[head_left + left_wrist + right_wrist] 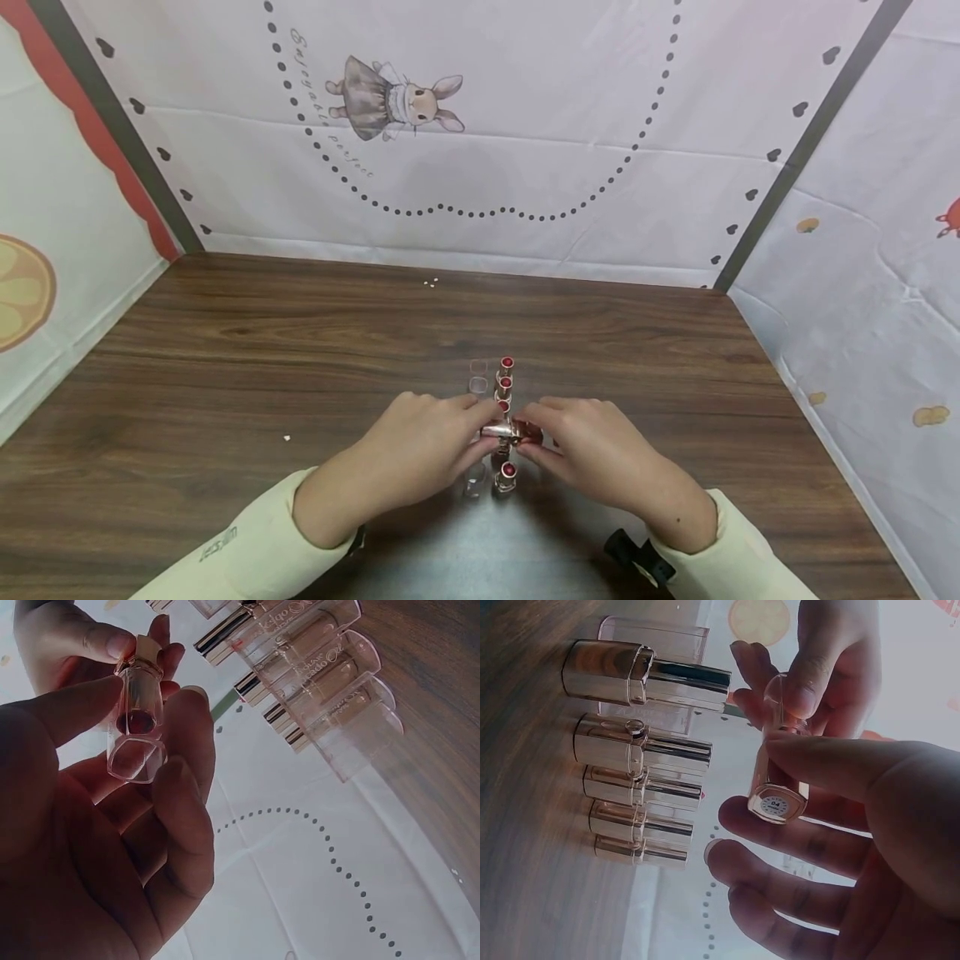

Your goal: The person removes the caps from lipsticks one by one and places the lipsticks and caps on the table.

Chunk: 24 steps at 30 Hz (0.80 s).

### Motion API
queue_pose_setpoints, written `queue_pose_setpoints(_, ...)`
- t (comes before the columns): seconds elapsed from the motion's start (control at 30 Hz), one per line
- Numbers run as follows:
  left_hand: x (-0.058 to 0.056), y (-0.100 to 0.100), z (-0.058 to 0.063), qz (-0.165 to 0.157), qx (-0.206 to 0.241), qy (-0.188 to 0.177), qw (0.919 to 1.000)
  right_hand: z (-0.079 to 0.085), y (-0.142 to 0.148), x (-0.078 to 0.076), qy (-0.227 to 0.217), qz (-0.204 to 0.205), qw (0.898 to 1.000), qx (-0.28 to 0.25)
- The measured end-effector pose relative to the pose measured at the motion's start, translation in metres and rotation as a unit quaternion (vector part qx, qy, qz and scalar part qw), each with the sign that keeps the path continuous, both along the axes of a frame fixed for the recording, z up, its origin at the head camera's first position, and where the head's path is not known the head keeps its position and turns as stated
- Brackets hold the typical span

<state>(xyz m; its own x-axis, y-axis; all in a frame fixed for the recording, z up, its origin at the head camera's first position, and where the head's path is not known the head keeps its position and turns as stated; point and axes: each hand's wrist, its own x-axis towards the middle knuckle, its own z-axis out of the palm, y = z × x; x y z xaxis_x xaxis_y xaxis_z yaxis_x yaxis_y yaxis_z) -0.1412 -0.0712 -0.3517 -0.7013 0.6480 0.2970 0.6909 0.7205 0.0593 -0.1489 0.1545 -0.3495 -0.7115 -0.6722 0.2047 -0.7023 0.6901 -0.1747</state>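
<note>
Between both hands a lipstick (512, 430) is held lengthwise above a row of others. My left hand (420, 437) pinches its clear cap (135, 761) between thumb and fingers. In the left wrist view the red tip shows inside that cap. My right hand (600, 446) pinches the lipstick's base, whose end in the right wrist view carries a round label (775, 803) reading 04. Beneath the hands, uncapped lipsticks with gold tubes stand upright in a line; the nearest lipstick (507, 477) shows its red top. The hands hide the middle of this line.
Left of the row stand several clear caps, one cap (476, 479) at the near end and another cap (478, 384) farther back. Small white bits (431, 282) lie near the back edge of the brown wooden table (300, 333). Printed cloth walls (525, 83) enclose it.
</note>
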Motion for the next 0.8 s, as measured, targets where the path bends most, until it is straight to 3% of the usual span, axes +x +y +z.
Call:
queue_pose_setpoints(0.2,-0.0011,-0.0001,0.0005,0.007,0.004,-0.007,0.9999,-0.0001,0.0003,-0.0006,0.007,-0.002,1.0,-0.009)
queue_pose_setpoints(0.5,-0.0033,-0.0008,-0.0015,0.004,0.009,0.029,0.9995,0.0006,0.0016,-0.0016,0.01,-0.005,1.0,-0.018)
queue_pose_setpoints(0.8,-0.0045,-0.0007,-0.0018,0.006,0.006,0.019,0.9998,0.0003,0.0026,-0.0025,0.009,-0.008,1.0,-0.027)
